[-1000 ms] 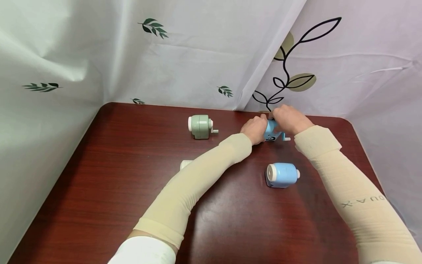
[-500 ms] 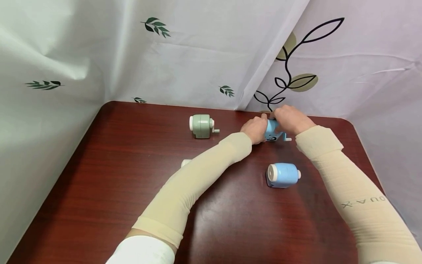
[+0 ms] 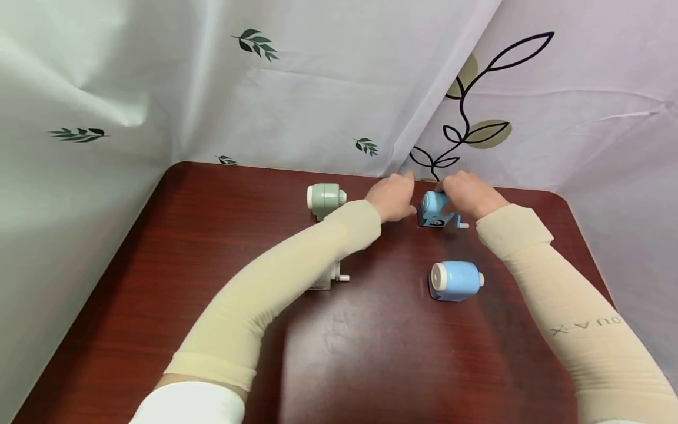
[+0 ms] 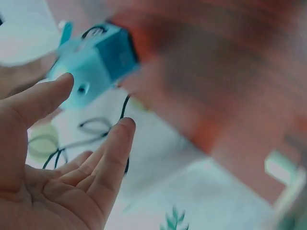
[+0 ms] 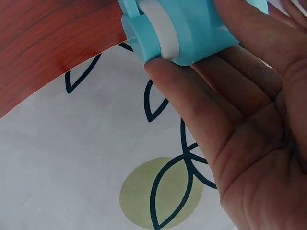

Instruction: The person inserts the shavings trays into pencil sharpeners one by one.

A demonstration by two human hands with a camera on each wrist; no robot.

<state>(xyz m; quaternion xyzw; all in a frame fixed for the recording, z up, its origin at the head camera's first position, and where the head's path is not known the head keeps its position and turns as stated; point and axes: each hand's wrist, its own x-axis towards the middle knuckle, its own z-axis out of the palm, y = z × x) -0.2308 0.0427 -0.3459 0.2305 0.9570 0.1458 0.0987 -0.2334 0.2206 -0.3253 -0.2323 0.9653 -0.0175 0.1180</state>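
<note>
At the table's back right, a blue hand-crank pencil sharpener (image 3: pixel 433 204) stands upright with a panda picture on its side and its crank pointing right. My right hand (image 3: pixel 468 193) holds the sharpener's top from the right. In the right wrist view, the thumb lies on one side of the blue body (image 5: pixel 206 28) and the fingers lie along the other. Just left of the sharpener hovers my left hand (image 3: pixel 393 197), apart from it. The left wrist view shows that hand's thumb and fingers (image 4: pixel 115 158) spread and holding nothing, with the sharpener's round pencil hole facing it.
Nearer on the right stands a light blue sharpener (image 3: pixel 459 280) with a white front. A green sharpener (image 3: pixel 325 197) stands at the back middle, partly behind the left sleeve. The sleeve (image 3: pixel 286 265) hides most of a pale sharpener (image 3: pixel 321 284). White curtains (image 3: pixel 318 88) border the dark red table (image 3: pixel 381 353).
My left hand has let go of the blue sharpener and moved left, overlapping the green one's crank side. The pale sharpener's crank has come into view. My right hand has stayed on the blue sharpener.
</note>
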